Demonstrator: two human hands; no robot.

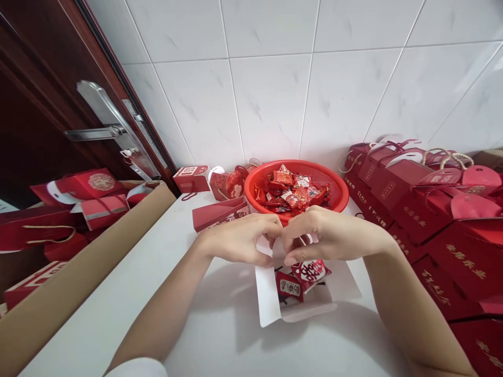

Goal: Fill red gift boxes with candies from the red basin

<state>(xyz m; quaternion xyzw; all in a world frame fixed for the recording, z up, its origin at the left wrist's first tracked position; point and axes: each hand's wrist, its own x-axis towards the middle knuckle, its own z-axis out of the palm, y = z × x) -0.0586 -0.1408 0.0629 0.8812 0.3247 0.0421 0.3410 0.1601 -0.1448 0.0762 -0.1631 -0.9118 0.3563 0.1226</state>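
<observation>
An open box with white inner walls (268, 296) stands on the white table, its flaps spread. Inside lie red wrapped candies (290, 287), one with a large white pattern (310, 272). My left hand (251, 238) is at the box's far left edge, fingers curled round a white flap. Beside it, my right hand (314, 235) bends over the far side of the box, thumb and fingers close together at the same flap area; what they pinch is partly hidden. Just beyond both hands sits a red plastic basket (338, 193) holding many wrapped candies.
Stacked red gift boxes (412, 209) with rope handles fill the right side. A cardboard carton (118, 235) with red boxes stands at the left by a brown door (35, 78). More red boxes (220, 212) lie left of the basket, near the tiled wall (271, 104).
</observation>
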